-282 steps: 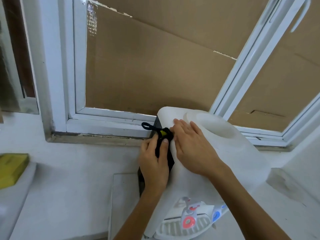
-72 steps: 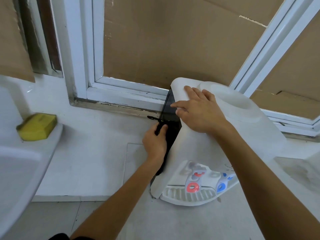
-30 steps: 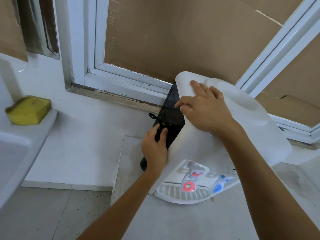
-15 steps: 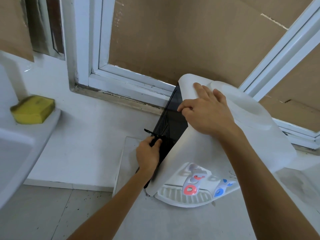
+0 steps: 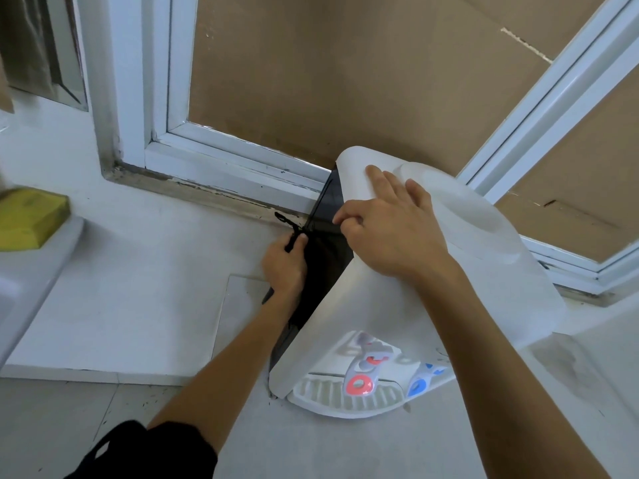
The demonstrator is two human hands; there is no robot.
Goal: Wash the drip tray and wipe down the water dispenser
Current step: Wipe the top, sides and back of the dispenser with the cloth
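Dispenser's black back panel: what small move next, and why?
Probably slide the left hand and its dark cloth further down the back panel, since the right hand steadies the dispenser on top, leaving the lower panel exposed.

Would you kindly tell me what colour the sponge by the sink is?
The sponge is yellow, seen at the left edge of the head view.

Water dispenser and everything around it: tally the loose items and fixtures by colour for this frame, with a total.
White: 3, the water dispenser, its drip tray and the sink.
Yellow: 1, the sponge.
Red: 1, the red tap lever.
Blue: 1, the blue tap lever.
Black: 1, the black cord gripped by the left hand.
Total: 7
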